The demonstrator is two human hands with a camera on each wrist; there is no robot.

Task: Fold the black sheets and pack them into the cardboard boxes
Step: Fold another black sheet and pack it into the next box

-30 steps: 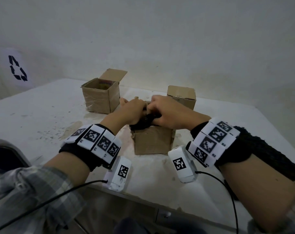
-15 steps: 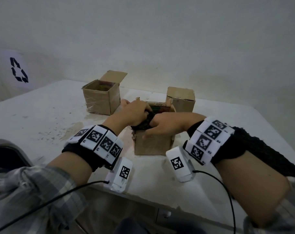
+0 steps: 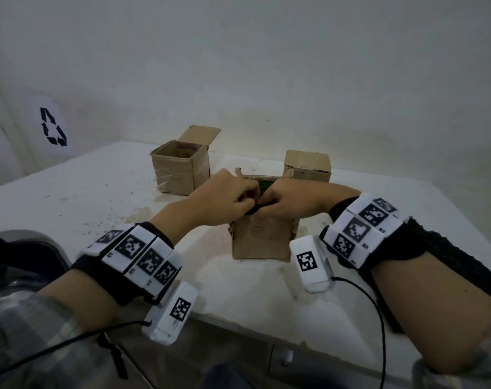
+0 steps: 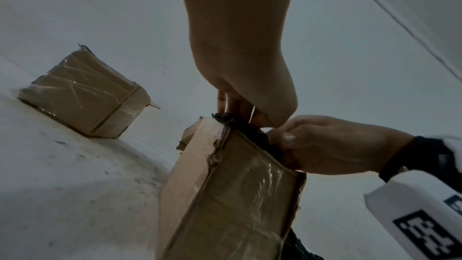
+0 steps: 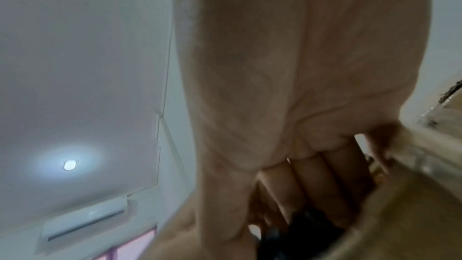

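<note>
Both hands have sunk lower since the earlier frames, and the dark bundle that bulged above the rim then now shows only as a thin strip between the fingers.

On the white bench (image 3: pixel 84 203) stand three cardboard boxes. The near box (image 3: pixel 262 237) is the one being packed. A left box (image 3: pixel 179 169) stands open, flap up, with some printed lining visible inside and no black fabric that I can make out. A far right box (image 3: pixel 307 167) looks closed; its contents are hidden.

A black sheet (image 4: pixel 240 126) sits mostly inside the near box, a rumpled edge poking over the torn corner. Another length of dark knit (image 3: pixel 446 265) hangs over the right forearm, by my reading a sheet yet to be folded.

The left hand (image 3: pixel 227 197) is curled down at the box mouth, fingertips pushing or pinching the fabric. The right hand (image 3: pixel 289 203) is likewise bent over the rim, fingers inside on the sheet.

So this sheet seems nearly stowed; closing the flaps and the draped piece remain.
</note>
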